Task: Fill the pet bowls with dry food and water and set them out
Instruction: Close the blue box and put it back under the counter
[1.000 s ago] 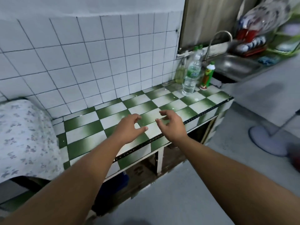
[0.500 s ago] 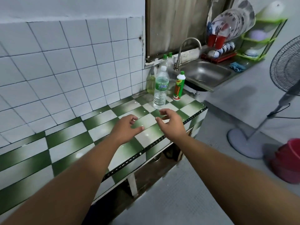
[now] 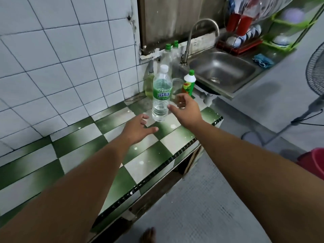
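A white tiled wall (image 3: 52, 67) backs the bench (image 3: 91, 149), whose top is laid in green and white checkered tiles. The left hand (image 3: 138, 128) hovers over the bench with its fingers loose and spread, holding nothing, just short of the water bottle (image 3: 161, 95). That bottle stands upright near the bench's far right corner. It is clear plastic with a white cap and a green "JASMINE" label, and is partly filled. A bottle of yellowish liquid (image 3: 149, 85) stands against the wall just behind it.

The right hand (image 3: 185, 109) reaches in from the bottle's right side, fingers uncurled and thumb out just beside the bottle, gripping nothing. Whether the thumb touches the plastic cannot be told. Behind this hand stands a green-capped dish soap bottle (image 3: 188, 81).

Further right are a curved tap (image 3: 192, 39), a steel sink (image 3: 226, 67), a red dish rack (image 3: 240, 46), a blue cloth (image 3: 263, 60), a standing fan (image 3: 315, 71) and a red bucket (image 3: 313, 162) on the floor.
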Motion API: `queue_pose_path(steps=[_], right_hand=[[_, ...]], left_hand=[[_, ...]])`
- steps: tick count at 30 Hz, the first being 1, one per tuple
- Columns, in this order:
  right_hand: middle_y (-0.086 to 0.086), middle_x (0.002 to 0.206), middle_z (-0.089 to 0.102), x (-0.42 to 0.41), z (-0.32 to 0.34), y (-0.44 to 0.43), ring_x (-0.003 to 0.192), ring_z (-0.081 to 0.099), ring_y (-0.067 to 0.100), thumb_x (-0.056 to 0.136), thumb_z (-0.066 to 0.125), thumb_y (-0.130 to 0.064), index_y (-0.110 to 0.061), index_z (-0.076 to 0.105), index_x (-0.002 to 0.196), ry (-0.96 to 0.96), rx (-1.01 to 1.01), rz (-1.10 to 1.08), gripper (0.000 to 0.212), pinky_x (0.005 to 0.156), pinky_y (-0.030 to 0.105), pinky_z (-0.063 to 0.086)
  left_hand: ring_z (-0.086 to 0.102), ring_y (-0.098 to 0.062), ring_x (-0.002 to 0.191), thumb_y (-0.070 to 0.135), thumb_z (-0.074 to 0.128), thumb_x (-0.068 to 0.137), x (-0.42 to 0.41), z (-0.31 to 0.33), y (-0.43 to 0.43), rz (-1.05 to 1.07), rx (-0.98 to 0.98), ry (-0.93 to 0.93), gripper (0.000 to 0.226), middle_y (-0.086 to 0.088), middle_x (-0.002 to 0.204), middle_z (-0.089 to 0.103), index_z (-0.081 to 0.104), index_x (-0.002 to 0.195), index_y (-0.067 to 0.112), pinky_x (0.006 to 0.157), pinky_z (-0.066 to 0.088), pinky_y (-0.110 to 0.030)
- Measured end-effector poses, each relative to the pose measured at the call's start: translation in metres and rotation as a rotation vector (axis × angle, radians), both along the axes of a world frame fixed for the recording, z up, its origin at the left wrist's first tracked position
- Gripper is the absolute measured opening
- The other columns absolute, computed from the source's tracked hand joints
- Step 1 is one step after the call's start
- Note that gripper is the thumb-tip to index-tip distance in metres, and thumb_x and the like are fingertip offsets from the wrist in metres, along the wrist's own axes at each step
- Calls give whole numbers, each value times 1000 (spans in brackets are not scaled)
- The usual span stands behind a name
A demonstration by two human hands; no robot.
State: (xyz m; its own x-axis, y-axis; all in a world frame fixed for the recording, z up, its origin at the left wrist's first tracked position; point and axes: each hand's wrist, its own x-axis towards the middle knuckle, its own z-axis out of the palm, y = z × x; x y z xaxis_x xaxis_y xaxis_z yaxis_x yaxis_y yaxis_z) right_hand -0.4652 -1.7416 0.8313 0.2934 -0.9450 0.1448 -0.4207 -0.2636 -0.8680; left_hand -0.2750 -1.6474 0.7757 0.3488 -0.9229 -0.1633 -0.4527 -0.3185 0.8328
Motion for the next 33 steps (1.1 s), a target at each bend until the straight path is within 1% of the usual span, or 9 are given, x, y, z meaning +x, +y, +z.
queue_pose_path(steps=[8,12,15,20,22,25,27,31,33], right_hand=[[3,132,59,48,-12,-86,121,58,20,65,93,-30,-12,46,137,-61,147,26,88,106,42,49],[0,143,50,65,-20,-118,128,52,16,59,95,-29,-17,29,151,-134,170,76,114,108,34,45],[-2,138,54,72,-28,-130,124,56,14,62,94,-22,-15,30,150,-151,191,107,109,104,31,50],[4,133,60,75,-36,-131,122,60,18,61,94,-22,-10,41,144,-184,196,88,99,104,42,51],[0,132,61,73,-34,-125,121,60,16,58,95,-27,-13,44,142,-163,178,100,99,104,40,51],[-2,130,63,68,-29,-108,119,62,13,57,96,-31,-15,46,141,-144,137,112,99,103,36,53],[-2,129,64,62,-25,-91,117,63,13,56,96,-33,-13,47,140,-140,116,125,99,101,35,53],[-4,119,69,47,-14,-44,107,68,8,55,95,-37,-12,53,135,-125,99,192,94,95,31,57],[-3,120,69,40,-7,-16,107,68,9,54,95,-40,-11,53,135,-125,83,217,96,95,31,57]], left_hand=[[54,-18,123,44,95,64,35,-35,-97,-17,71,60,104,-4,145,54,41,151,22,100,46,-34],[46,-23,141,40,98,60,43,-45,-143,-53,49,125,116,-3,156,46,33,155,25,115,41,-48],[57,-20,128,31,99,61,40,-51,-172,-86,-11,194,102,2,140,61,44,147,26,111,46,-46],[64,13,87,18,96,64,28,-57,-186,-52,-79,282,67,25,94,71,57,114,40,71,50,-12],[64,8,93,12,96,64,25,-57,-180,-35,-111,310,75,22,102,68,55,124,32,80,52,-13],[66,-8,105,8,95,64,23,-54,-159,-43,-130,312,77,14,112,68,55,128,24,97,54,-30],[66,-6,107,12,97,63,20,-51,-139,-57,-129,305,78,12,115,69,56,128,25,95,54,-31],[65,11,95,20,98,60,9,-43,-82,-50,-148,260,83,13,115,70,58,132,24,78,52,-9],[68,5,99,19,99,60,-2,-36,-46,-13,-160,238,82,10,115,73,60,132,22,81,53,-11]])
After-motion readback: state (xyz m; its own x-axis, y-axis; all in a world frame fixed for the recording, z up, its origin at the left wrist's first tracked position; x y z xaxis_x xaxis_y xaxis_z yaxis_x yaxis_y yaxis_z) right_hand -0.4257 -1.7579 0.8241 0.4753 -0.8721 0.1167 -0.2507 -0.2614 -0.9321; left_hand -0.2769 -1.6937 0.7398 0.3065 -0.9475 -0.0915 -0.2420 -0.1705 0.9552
